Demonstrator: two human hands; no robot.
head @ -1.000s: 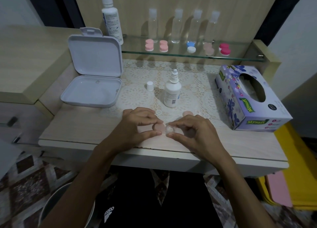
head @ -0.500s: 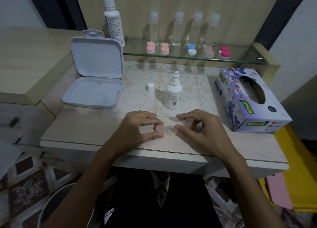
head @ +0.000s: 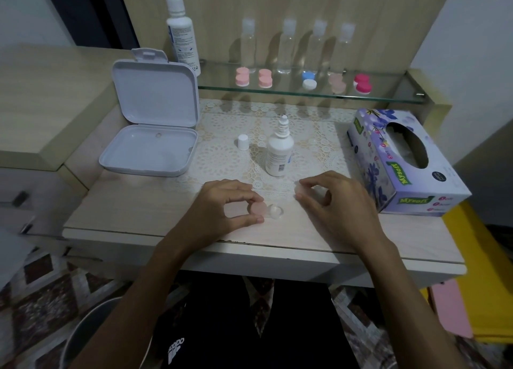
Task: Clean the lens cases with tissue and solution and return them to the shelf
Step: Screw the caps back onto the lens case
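**Both hands pinch parts of an opened lens case at the table's front edge**

Left hand (head: 222, 205) rests on the wooden table (head: 144, 210), thumb and forefinger curled to pinch the pink-capped side of a lens case (head: 265, 210). The case's other well, clear and uncapped, lies just right of those fingertips on the tabletop. Right hand (head: 336, 202) is a little apart to the right, fingers curled, pinching a pale pink cap (head: 301, 191) at its fingertips just above the surface.

Behind the hands, on a lace mat (head: 222, 152), stands an open white solution bottle (head: 279, 152), with its small white cap (head: 243, 141) set upright to the left. Farther left sits a white hinged box (head: 151, 144), lid propped up. A floral tissue box (head: 402, 157) lies at the right, near the right hand.

At the back, a glass shelf (head: 388, 96) carries five more lens cases: two pink, one blue and white, one pale pink, one magenta. Behind them stand four clear bottles and a tall white bottle (head: 181, 33) at the left end.
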